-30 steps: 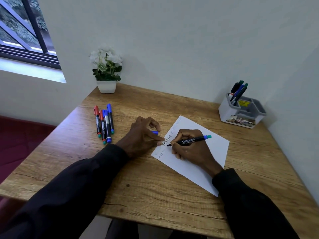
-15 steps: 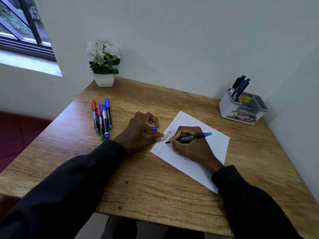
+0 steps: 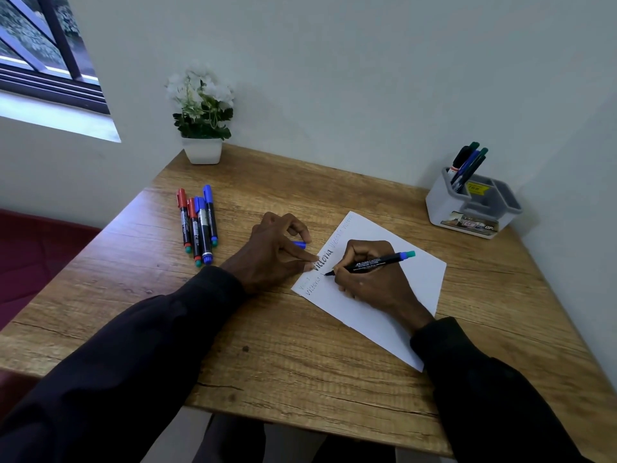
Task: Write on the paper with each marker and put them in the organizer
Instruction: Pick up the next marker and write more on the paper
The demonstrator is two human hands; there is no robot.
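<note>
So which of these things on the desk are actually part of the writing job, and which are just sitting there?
Part of the job:
paper, pressed down by the left hand, which also holds a blue cap
black marker in the right hand
four loose markers
organizer, with stored markers in it

Just lying about:
potted flowers
window

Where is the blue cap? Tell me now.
In the head view, the blue cap pokes from curled fingers of the left hand at mid-table, just left of the paper and right of the loose markers.
</note>
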